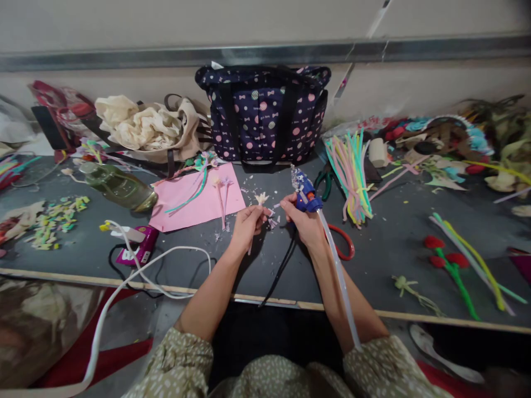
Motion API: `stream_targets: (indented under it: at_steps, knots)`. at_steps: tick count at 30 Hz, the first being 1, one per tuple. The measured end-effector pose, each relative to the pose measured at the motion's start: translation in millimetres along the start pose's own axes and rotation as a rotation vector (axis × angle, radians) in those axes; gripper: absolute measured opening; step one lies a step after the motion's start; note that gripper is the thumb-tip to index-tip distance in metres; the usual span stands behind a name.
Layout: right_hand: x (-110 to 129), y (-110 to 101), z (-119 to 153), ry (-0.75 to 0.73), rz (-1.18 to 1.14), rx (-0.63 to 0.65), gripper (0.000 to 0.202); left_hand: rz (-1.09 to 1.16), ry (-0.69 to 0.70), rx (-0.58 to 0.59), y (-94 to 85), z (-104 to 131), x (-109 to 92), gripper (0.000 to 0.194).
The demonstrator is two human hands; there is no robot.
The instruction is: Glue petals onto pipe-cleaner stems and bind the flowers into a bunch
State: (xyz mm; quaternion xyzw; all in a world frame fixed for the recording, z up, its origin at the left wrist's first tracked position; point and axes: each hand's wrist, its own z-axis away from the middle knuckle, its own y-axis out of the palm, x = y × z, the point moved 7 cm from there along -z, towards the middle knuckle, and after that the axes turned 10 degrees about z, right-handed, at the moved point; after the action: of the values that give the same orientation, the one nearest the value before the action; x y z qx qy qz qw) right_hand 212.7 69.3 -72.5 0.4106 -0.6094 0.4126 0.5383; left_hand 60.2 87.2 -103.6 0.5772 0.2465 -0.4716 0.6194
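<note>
My left hand (249, 224) pinches the stem of a small cream-coloured flower (261, 199), its petals pointing up above my fingertips. Close by on the right, my right hand (302, 218) is closed round a blue hot glue gun (306, 194), whose handle is mostly hidden by the palm. Between its thumb and finger shows a small lilac piece (277, 206). Glue threads cling about the gun's nozzle, and a long clear glue stick (338, 271) runs from its rear over my forearm. Lilac scraps (271, 223) lie between the hands.
Pink paper (186, 199) with finished flowers lies left, beside a green bottle (120, 185). A power strip (139, 246) trails white cable. Behind stands a patterned bag (265, 116). Rightward are a pipe cleaner bundle (348, 177), red-handled scissors (346, 243) and a red flower (452, 268).
</note>
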Motion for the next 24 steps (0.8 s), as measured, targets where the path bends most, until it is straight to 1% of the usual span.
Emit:
stream_targets:
  at_steps: [5,10,12,17,19,24]
  knots:
    - [8,-5,1,-0.091,0.063,-0.041,0.024,-0.021,-0.082,0.039,3.8,1,5,0.029]
    - [10,-7,-1,-0.108,0.132,-0.021,0.024,-0.038,-0.139,0.08,7.4,3,9,0.029]
    - [13,-6,0,-0.127,0.153,0.0,0.022,-0.059,-0.144,0.099,8.8,4,9,0.029]
    - [20,-5,3,-0.191,0.194,-0.011,0.019,-0.111,-0.133,0.133,12.2,8,6,0.029]
    - [22,-4,4,-0.209,0.228,0.004,0.018,-0.121,-0.136,0.138,13.3,9,5,0.028]
    - [25,-3,5,-0.199,0.264,0.005,0.019,-0.123,-0.135,0.152,14.6,10,5,0.028]
